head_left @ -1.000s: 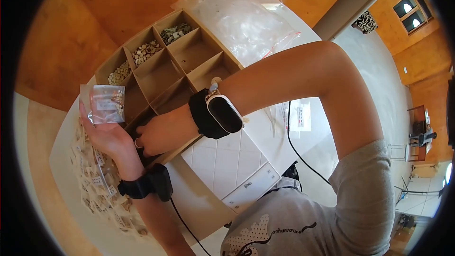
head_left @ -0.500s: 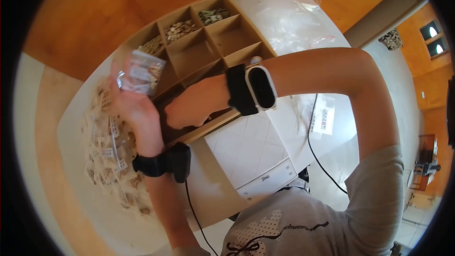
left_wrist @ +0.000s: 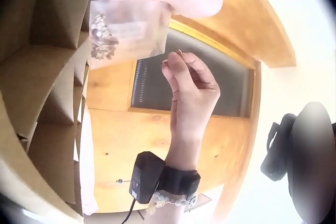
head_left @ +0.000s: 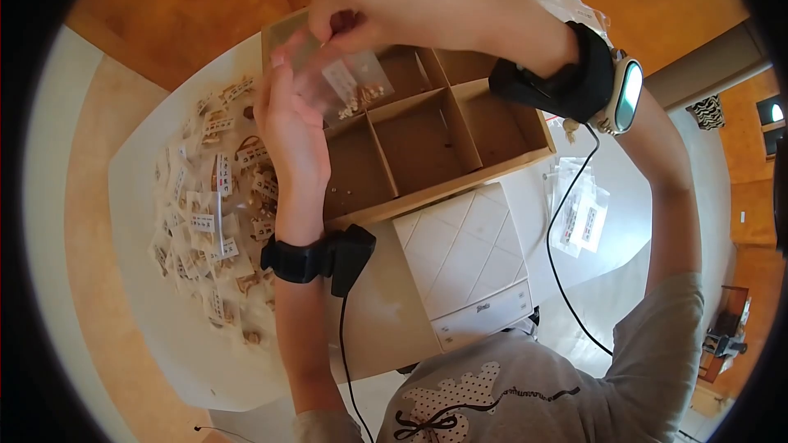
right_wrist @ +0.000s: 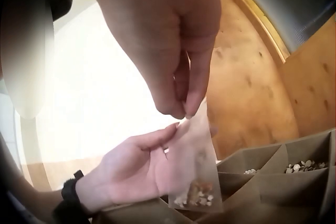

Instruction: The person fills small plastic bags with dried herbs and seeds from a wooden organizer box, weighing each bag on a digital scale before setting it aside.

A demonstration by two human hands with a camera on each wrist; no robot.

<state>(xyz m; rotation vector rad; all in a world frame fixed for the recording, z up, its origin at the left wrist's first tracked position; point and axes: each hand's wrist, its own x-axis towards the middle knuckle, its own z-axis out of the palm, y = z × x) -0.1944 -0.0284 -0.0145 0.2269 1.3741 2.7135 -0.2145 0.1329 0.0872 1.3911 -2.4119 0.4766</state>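
In the head view the left hand (head_left: 297, 135) grips a small clear labelled bag (head_left: 361, 82), with pale pieces at its bottom, above the divided cardboard box (head_left: 443, 190). The right hand (head_left: 402, 4) is at the bag's upper end. Its thumb and fingertips are pinched together, and in the left wrist view the right hand (left_wrist: 191, 90) appears to pinch a tiny brownish piece beside the bag (left_wrist: 128, 32). The right wrist view has those fingertips by the top edge of the bag (right_wrist: 194, 155), with the left hand (right_wrist: 134, 171) behind it.
Many filled, labelled bags (head_left: 205, 221) lie left of the box. A white tile-patterned device (head_left: 464, 254) stands at the box's near side. More flat bags (head_left: 579, 213) and a black cable (head_left: 558, 271) are at the right.
The right hand has come up out of the box's near compartment to the top of the bag. The left hand still grips the bag, which is tilted differently. The head view has shifted.
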